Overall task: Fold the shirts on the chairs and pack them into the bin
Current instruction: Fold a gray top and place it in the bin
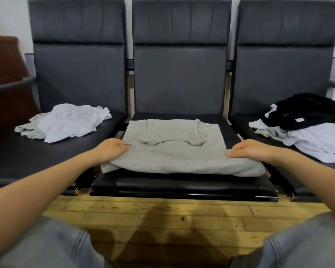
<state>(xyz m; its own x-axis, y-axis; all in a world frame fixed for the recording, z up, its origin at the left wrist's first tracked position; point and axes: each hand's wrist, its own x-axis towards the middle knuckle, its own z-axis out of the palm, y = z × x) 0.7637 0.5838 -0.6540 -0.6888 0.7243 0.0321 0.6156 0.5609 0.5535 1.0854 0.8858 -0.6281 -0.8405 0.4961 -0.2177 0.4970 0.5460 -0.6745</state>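
Observation:
A grey shirt (pixel 174 149) lies partly folded on the seat of the middle chair (pixel 182 187), its sleeves turned in over the body. My left hand (pixel 111 150) pinches the shirt's left edge, fingers curled round the cloth. My right hand (pixel 253 150) grips the right edge in the same way. On the left chair lies a crumpled heap of white shirts (pixel 66 122). The right chair holds a pile of white shirts (pixel 315 144) with a black garment (pixel 307 111) on top. No bin is in view.
Three dark padded chairs stand in a row against a pale wall. A dark red-brown piece of furniture (pixel 4 74) stands at the far left. A wooden plank floor (pixel 162 215) shows below the seats, and my knees in grey trousers fill the bottom corners.

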